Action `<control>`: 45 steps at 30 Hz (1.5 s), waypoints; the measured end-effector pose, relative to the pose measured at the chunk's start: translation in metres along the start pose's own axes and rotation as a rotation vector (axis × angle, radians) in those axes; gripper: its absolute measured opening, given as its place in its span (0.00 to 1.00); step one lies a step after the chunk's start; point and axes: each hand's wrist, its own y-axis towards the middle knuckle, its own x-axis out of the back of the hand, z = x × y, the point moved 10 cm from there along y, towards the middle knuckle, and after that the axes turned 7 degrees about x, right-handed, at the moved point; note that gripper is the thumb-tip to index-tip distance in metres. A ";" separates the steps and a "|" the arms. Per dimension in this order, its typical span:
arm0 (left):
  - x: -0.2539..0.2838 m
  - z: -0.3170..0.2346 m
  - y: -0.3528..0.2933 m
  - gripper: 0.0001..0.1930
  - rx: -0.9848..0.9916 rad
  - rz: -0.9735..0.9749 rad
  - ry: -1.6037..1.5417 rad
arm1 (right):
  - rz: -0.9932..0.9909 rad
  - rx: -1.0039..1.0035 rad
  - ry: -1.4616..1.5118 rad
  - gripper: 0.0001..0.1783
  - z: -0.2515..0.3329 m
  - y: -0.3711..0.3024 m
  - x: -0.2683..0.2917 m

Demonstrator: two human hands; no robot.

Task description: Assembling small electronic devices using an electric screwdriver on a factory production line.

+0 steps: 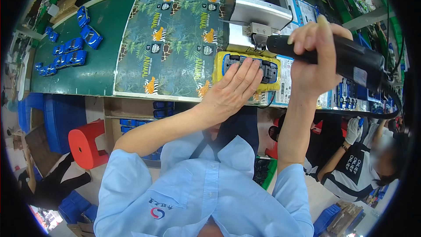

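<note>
In the head view, my only one, I have the left hand [232,90] laid over the toy car [270,71], its fingers straight, together and gripping nothing; they rest flat on the dark underside. The car lies wheels-up inside the yellow holder [217,69], near the table's [105,26] front edge. The right hand [316,55], to the right of the holder, has its fingers wrapped around a black power tool [357,59]. The tool's nose is just beyond the holder, beside a metal machine [261,11]; whether they touch, I can't tell. More blue cars [91,36] lie well left of the holder.

My worry is the left fingers: I judge that a nose swung hastily back over the holder could catch them. Uneven palm pressure might rock the car out of its seat. The black cable [397,101], looping right of the holder, could snag and drag the tool off line.
</note>
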 end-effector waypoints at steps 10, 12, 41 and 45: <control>-0.004 0.003 0.000 0.27 0.068 -0.057 -0.005 | 0.004 -0.019 -0.300 0.05 -0.019 0.006 -0.022; -0.007 0.003 -0.001 0.26 0.051 -0.030 0.043 | 0.041 -0.018 -0.345 0.05 -0.021 0.008 -0.026; -0.008 0.000 0.002 0.26 0.056 -0.016 0.064 | -0.083 -0.225 -0.097 0.10 -0.005 -0.021 0.044; -0.012 0.000 0.002 0.25 0.053 0.004 0.080 | 0.053 -0.263 -0.185 0.11 -0.011 -0.022 0.033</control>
